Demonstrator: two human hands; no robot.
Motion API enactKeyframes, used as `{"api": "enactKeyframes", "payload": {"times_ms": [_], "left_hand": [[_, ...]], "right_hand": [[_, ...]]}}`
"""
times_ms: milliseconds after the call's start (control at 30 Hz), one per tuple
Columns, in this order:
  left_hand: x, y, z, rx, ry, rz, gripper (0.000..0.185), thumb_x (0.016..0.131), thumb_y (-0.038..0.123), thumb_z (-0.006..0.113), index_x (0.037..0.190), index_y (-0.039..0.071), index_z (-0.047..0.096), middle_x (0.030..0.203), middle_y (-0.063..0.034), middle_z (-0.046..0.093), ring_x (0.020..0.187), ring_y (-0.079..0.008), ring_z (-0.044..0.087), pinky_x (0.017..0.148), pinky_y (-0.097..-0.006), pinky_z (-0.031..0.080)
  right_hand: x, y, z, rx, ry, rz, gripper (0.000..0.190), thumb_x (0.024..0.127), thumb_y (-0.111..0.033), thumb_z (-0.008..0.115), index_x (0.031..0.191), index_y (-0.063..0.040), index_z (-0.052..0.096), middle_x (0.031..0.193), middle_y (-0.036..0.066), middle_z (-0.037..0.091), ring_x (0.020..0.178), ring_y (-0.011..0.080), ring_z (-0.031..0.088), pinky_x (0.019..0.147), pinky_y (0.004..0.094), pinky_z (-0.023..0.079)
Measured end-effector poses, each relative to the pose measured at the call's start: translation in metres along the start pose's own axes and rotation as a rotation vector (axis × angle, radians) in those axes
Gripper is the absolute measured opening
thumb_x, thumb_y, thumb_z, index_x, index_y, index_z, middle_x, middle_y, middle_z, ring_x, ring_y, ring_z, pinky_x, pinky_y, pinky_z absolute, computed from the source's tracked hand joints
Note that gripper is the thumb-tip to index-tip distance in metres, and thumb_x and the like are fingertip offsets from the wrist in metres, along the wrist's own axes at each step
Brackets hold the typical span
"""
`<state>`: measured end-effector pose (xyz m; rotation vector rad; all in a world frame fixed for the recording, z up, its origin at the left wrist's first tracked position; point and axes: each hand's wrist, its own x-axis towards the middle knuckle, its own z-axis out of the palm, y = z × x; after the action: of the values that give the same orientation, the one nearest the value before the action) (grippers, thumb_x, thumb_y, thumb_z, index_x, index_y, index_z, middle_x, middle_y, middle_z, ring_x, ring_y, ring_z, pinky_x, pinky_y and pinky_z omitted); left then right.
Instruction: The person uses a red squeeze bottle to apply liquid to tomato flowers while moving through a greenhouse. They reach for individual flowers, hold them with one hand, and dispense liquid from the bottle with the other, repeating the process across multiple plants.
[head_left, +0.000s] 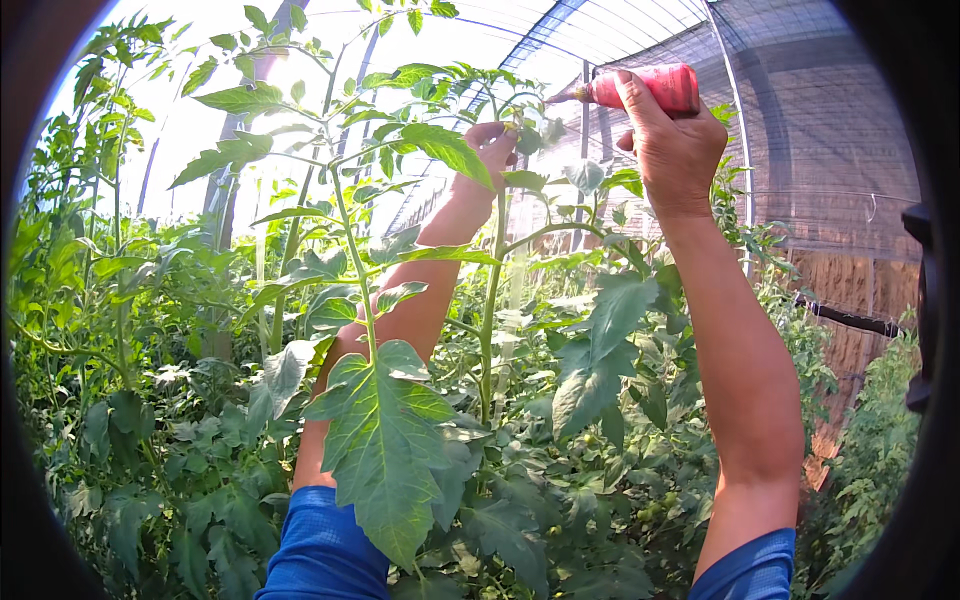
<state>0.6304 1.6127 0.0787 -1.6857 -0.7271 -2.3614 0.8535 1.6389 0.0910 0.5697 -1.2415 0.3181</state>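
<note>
My right hand (675, 150) grips a red plastic squeeze bottle (660, 84) that lies nearly level, its narrow tapered nozzle (571, 95) pointing left. The thumb rests along the bottle's side. Left of the nozzle tip and slightly lower, my left hand (486, 154) pinches a small yellowish tomato flower cluster (511, 127) near the top of a tomato plant. The plant's upright green stem (491, 307) runs down beside my left forearm. Leaves partly cover that hand and forearm, so some fingers are hidden. A small gap separates the nozzle from the left fingertips.
A large tomato leaf (386, 442) hangs close before me, across my left arm. Dense tomato plants (135, 450) spread all around. Dark mesh netting (825, 150) and an earthen wall (840, 277) stand at right, with a black pipe (851, 319) there. Metal roof ribs arch overhead.
</note>
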Motion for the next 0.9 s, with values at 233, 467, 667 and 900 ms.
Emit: {"api": "enactKeyframes", "payload": {"times_ms": [233,467,667,900], "left_hand": [[-0.001,0.000,-0.009,-0.126,-0.021,0.030,0.019,0.096,0.017,0.062,0.111,0.005,0.060,0.083,-0.0042,0.065,0.070,-0.0102,0.064,0.055,-0.0249,0.055],[-0.008,-0.016,0.000,-0.179,-0.082,0.016,0.022,0.097,0.017,0.060,0.115,0.005,0.058,0.090,-0.0057,0.065,0.076,-0.0134,0.066,0.059,-0.0285,0.059],[-0.010,-0.005,-0.007,-0.067,-0.021,0.033,0.035,0.095,0.019,0.063,0.125,0.004,0.054,0.094,-0.0058,0.063,0.074,-0.0123,0.063,0.059,-0.0284,0.057],[-0.013,0.002,0.000,-0.023,0.047,0.058,0.040,0.093,0.022,0.068,0.124,-0.001,0.055,0.085,-0.0059,0.063,0.058,-0.0113,0.058,0.050,-0.0253,0.048]], "right_hand": [[-0.009,-0.008,0.006,0.106,-0.084,0.022,0.016,0.085,-0.016,0.076,0.081,-0.001,0.071,0.069,0.000,0.068,0.052,0.0031,0.053,0.046,0.0210,0.044],[-0.020,-0.001,-0.003,0.016,-0.118,-0.011,0.013,0.087,-0.012,0.073,0.083,0.000,0.071,0.076,0.001,0.073,0.056,0.0014,0.053,0.048,0.0205,0.042],[-0.022,-0.009,-0.028,-0.081,0.007,-0.059,0.018,0.085,-0.018,0.076,0.081,0.000,0.073,0.065,-0.001,0.067,0.050,0.0047,0.057,0.047,0.0214,0.044],[-0.007,-0.021,-0.062,-0.074,-0.172,-0.245,0.018,0.089,-0.013,0.071,0.101,0.001,0.068,0.088,0.003,0.070,0.076,0.0096,0.065,0.072,0.0232,0.052]]}}
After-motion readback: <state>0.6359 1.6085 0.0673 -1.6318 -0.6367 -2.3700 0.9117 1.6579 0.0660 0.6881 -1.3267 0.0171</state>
